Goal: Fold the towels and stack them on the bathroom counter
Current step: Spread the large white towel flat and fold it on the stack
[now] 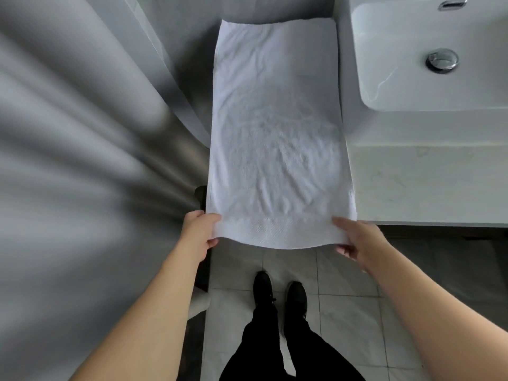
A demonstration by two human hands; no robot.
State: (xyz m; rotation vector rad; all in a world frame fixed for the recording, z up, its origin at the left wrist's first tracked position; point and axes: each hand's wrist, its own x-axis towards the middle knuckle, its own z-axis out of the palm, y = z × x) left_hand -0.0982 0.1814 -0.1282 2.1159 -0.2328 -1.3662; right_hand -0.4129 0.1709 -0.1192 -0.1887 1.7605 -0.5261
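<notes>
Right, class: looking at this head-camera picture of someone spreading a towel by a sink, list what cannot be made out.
Head view only:
- Fingers of the left hand and right hand: tucked under the towel.
- Surface beneath the towel: covered by it.
- Tap: cut off by the top edge.
- Sink: cut off by the right edge.
- Curtain: blurred.
- Other towels: none in view.

A: Views?
B: One, head-worn, wide-angle, looking steeply down and forward. Counter [428, 185] fills upper right of frame, floor [343, 312] bottom centre.
A: Range?
B: Close, within arm's reach.
</notes>
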